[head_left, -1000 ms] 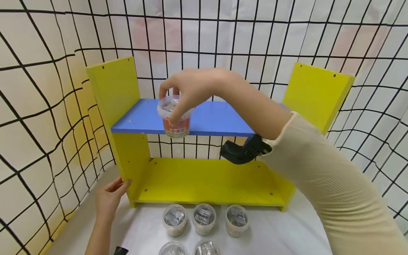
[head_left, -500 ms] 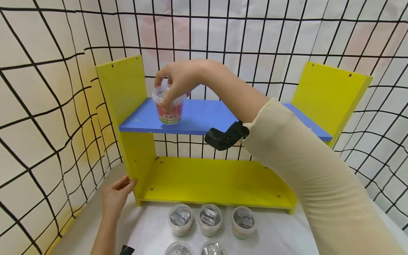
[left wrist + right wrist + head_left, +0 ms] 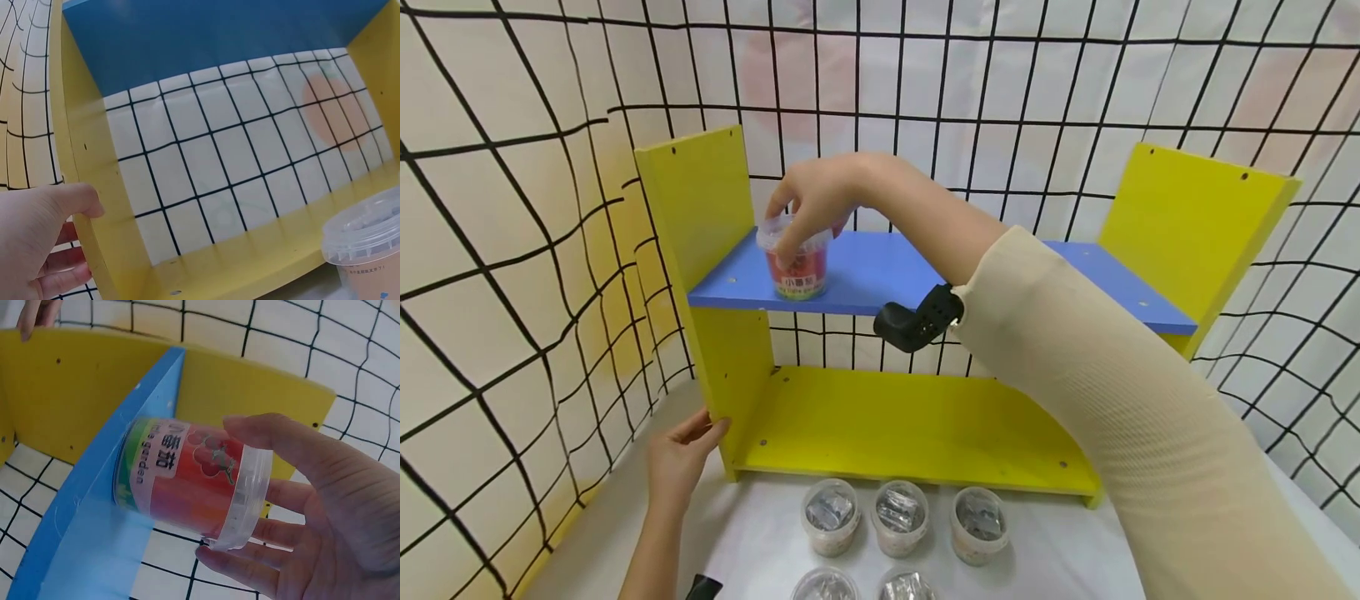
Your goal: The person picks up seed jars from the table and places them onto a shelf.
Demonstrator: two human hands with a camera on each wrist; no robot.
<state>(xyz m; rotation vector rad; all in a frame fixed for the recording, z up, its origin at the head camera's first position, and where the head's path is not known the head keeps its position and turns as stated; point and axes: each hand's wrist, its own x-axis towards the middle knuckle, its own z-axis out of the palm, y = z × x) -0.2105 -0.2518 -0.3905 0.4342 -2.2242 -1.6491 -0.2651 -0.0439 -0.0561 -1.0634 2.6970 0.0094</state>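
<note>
My right grip is curled round the red cup up at the left end of the blue shelf, my left grip pinching the yellow side panel!

The right arm extends from four o'clock, wrist bent; the right hand grips at eleven with curled fingers. At eight, the left hand pinches, forearm toward seven o'clock.

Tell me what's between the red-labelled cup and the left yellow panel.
In the head view, only bare blue shelf board separates the red-labelled cup from that yellow panel.
</note>
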